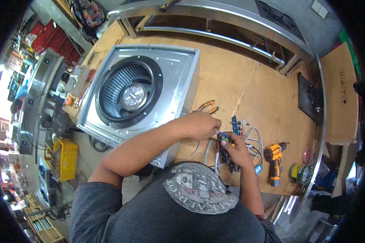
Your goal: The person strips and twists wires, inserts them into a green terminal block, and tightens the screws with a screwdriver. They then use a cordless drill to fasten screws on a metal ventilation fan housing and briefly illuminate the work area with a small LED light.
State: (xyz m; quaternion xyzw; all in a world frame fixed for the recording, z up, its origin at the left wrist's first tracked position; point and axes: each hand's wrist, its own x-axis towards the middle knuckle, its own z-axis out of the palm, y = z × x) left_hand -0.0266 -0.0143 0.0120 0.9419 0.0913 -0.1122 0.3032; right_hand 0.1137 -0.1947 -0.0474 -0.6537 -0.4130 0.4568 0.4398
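My left hand (200, 124) reaches across from the metal blower housing (178, 87), its fingers closed in a pinch at the end of a thin blue wire (222, 134). Close beside it, my right hand (237, 151) grips a small black-and-green electrical part (224, 141) between thumb and fingers; its exact kind is partly hidden. Grey and white cables (255, 139) spread around and under the right hand. Just beyond the left hand lie pliers with orange-and-black handles (208, 106). A dark strip-shaped part with several wires (235, 122) rests past my fingers.
On the right of the wooden table (247, 89) lies an orange cordless drill (275, 162), with a wire spool (300, 173) near the edge. A round fan opening (129, 89) faces up in the housing. A metal frame (215, 38) borders the far side; a yellow crate (67, 160) stands left.
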